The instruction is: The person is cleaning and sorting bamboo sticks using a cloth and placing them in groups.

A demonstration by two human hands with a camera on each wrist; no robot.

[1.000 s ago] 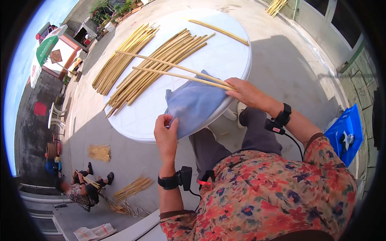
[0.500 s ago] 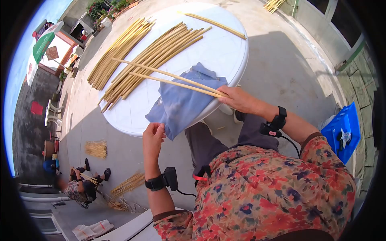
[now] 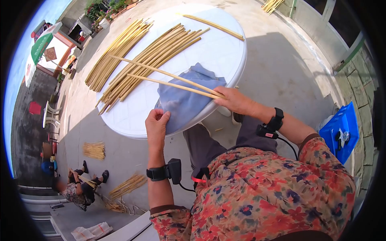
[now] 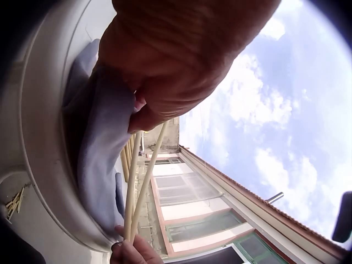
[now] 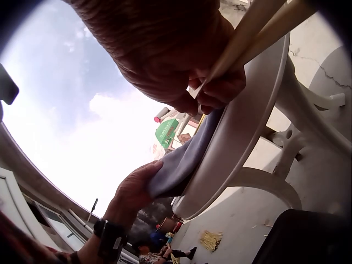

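Two pale sticks [image 3: 169, 75] spread apart slightly from the right hand [image 3: 237, 101], which pinches their near ends at the table's edge. Beneath them a blue-grey cloth [image 3: 183, 102] lies crumpled on the white round table [image 3: 132, 120]. The left hand [image 3: 157, 126] pinches the cloth's near left corner between thumb and fingers. In the left wrist view the cloth [image 4: 102, 148] hangs from the left hand [image 4: 165, 60], with the sticks [image 4: 135, 187] beyond. The right wrist view shows the right hand [image 5: 181, 60] closed round the sticks above the table edge.
Two bundles of sticks [image 3: 152, 60] lie on the table's far left, and a few more [image 3: 213, 26] near its far edge. A blue container [image 3: 341, 130] stands at the right. Someone seated [image 3: 80, 188] is at lower left, near stick bundles [image 3: 128, 186] on the ground.
The left hand has shifted left, then slightly up, with the cloth's corner, and the cloth is more spread out. The right hand with the sticks has moved slightly left and down.
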